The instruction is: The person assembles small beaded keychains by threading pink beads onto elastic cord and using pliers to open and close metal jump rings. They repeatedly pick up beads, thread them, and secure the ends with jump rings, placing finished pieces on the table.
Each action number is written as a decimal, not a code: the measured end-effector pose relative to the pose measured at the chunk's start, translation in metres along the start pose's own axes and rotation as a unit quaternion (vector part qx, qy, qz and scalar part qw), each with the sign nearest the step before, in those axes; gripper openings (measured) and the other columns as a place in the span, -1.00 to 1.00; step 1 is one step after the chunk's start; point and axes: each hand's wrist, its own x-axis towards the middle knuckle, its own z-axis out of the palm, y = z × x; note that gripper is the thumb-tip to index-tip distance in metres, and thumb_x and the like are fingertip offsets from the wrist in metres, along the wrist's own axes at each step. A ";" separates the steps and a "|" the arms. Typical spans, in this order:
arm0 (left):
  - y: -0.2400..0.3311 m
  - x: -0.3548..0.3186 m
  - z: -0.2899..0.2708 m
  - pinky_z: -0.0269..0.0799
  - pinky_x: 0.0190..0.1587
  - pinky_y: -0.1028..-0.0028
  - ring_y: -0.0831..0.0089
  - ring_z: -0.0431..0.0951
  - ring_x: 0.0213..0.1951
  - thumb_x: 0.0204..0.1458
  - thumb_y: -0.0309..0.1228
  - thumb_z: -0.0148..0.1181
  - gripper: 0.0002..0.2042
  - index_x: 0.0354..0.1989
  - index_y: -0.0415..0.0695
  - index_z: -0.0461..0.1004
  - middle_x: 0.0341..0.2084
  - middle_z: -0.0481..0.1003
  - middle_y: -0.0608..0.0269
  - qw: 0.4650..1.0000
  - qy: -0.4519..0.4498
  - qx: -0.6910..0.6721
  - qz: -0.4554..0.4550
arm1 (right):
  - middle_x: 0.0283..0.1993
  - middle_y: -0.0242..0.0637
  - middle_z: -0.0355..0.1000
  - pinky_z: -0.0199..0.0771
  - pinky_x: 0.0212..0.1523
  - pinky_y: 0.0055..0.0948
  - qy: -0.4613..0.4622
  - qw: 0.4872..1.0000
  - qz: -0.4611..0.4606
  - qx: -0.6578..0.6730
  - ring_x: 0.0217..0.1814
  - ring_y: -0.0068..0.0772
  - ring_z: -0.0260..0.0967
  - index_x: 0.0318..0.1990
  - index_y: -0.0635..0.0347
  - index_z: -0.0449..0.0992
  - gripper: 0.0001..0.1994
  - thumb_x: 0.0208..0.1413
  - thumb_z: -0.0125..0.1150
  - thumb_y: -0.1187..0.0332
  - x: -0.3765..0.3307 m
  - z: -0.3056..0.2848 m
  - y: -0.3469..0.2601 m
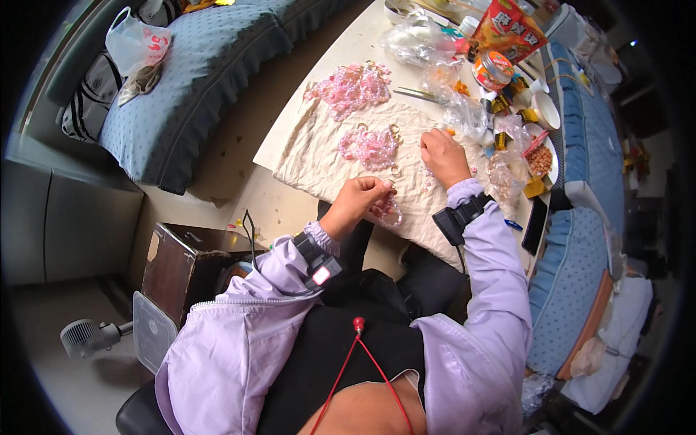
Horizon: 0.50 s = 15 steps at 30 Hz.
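1. Nearest is the red cord point(374, 362) over the wearer's black top point(333, 355), between the lilac sleeves.
2. The left hand point(354, 206) has its fingers clamped on a strand of pinkish beads point(395, 216), held at the near edge of the cloth-covered surface point(366, 47).
3. The right hand point(444, 155) is set down on the cream cloth point(304, 156), fingers curled; whether they pinch anything, I cannot tell.
4. The step in hand looks like fine handling of that one strand. The next move seems to call for a steady left pinch, as loose beads could slip over the edge.
5. On the cloth, beyond the left hand, lie a smaller bead bundle point(368, 148) and, farther off, a larger pink heap point(351, 90).
6. Clutter crowds the right side: clear plastic bags point(464, 112), a jar point(493, 70), a red packet point(510, 29), a dark phone-like slab point(535, 225).
7. Around it stand a blue-covered sofa point(210, 69), a blue seat point(569, 254) and a brown box point(170, 264).
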 end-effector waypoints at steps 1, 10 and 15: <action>0.001 -0.001 0.001 0.41 -0.47 0.63 0.63 0.53 -0.52 0.26 -0.21 0.12 -0.72 -0.31 -0.19 0.55 -0.56 0.53 0.37 1.000 0.004 -0.003 0.002 | -0.33 -0.26 0.37 0.44 -0.18 -0.18 0.007 1.000 -0.002 0.005 -0.13 -0.15 0.40 -0.38 0.11 0.42 -0.92 0.00 0.21 0.39 0.001 -0.001 -0.002; 0.009 0.000 -0.003 0.42 -0.31 0.62 0.65 0.56 -0.37 0.28 -0.22 0.09 -0.71 -0.16 -0.20 0.58 -0.35 0.62 0.33 0.999 -0.005 0.026 0.027 | -0.34 -0.18 0.44 0.43 -0.26 -0.26 0.060 0.972 0.128 0.185 -0.32 -0.17 0.42 -0.30 0.20 0.42 -0.89 0.12 0.19 0.39 -0.026 -0.010 -0.012; 0.015 0.007 0.004 0.43 -0.26 0.59 0.64 0.52 -0.36 0.25 -0.29 0.14 -0.76 -0.19 -0.22 0.60 -0.38 0.61 0.34 0.989 -0.003 0.087 0.118 | -0.39 -0.19 0.46 0.45 -0.31 -0.31 0.046 0.934 0.203 0.290 -0.40 -0.26 0.44 -0.28 0.21 0.40 -0.89 0.16 0.18 0.40 -0.045 -0.010 -0.007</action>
